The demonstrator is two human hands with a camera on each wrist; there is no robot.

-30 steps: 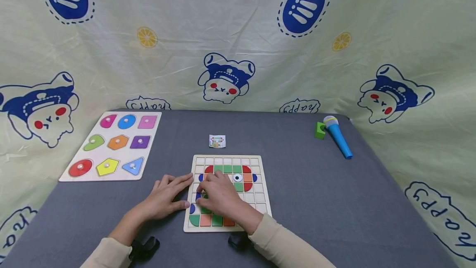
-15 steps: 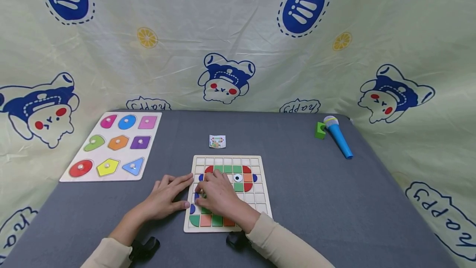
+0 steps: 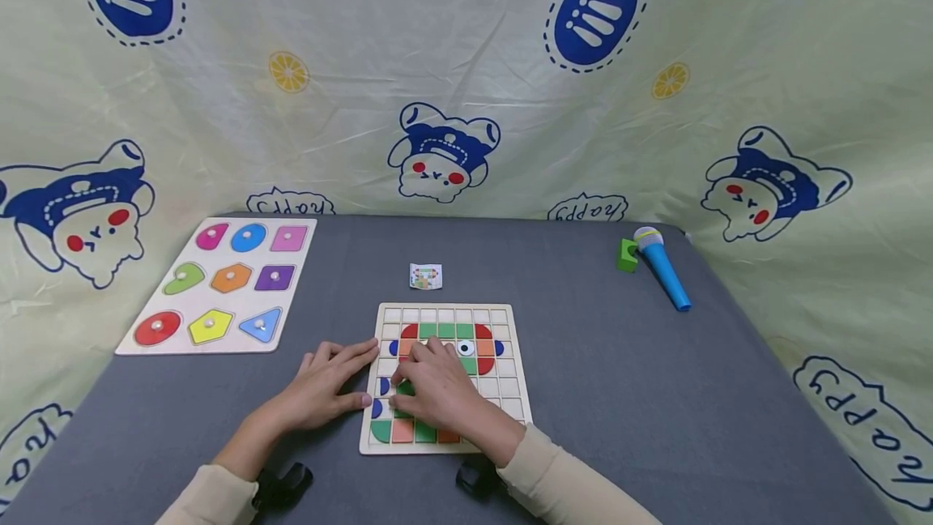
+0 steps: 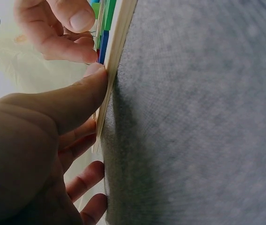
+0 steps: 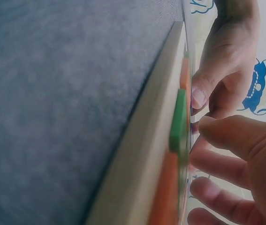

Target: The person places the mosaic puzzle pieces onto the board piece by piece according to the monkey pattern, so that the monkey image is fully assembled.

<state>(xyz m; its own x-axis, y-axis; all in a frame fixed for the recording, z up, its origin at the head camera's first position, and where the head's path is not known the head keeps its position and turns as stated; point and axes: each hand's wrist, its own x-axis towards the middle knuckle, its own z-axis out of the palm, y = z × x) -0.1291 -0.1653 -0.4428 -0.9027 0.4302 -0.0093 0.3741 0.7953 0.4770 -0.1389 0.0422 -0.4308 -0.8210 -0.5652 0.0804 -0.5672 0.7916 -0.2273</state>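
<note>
A square wooden grid board [image 3: 509, 387] lies on the table, with flat coloured tiles in many of its cells. My left hand [image 3: 321, 389] steadies the board's left edge, its thumb and fingertips touching the rim. My right hand [image 3: 440, 387] is over the board's left half, thumb and index finger apart on either side of a green tile [image 3: 405, 387]. Just left of those fingertips a blue half-round tile [image 3: 385, 386] lies in a cell. In the right wrist view the right fingers are loosely bent, with no tile visible between them. The right hand hides several cells.
Behind the board lies a small picture card [image 3: 426, 276]. A shape-puzzle board [image 3: 219, 286] with knobbed pieces is at the left. At the far right a blue toy microphone [image 3: 665, 274] leans beside a green block [image 3: 627, 256]. A printed sheet [image 3: 466, 79] hangs behind the table.
My right hand has shifted slightly right, off the blue half-round tile, which now shows more fully in its cell. The left hand stays at the board's edge.
</note>
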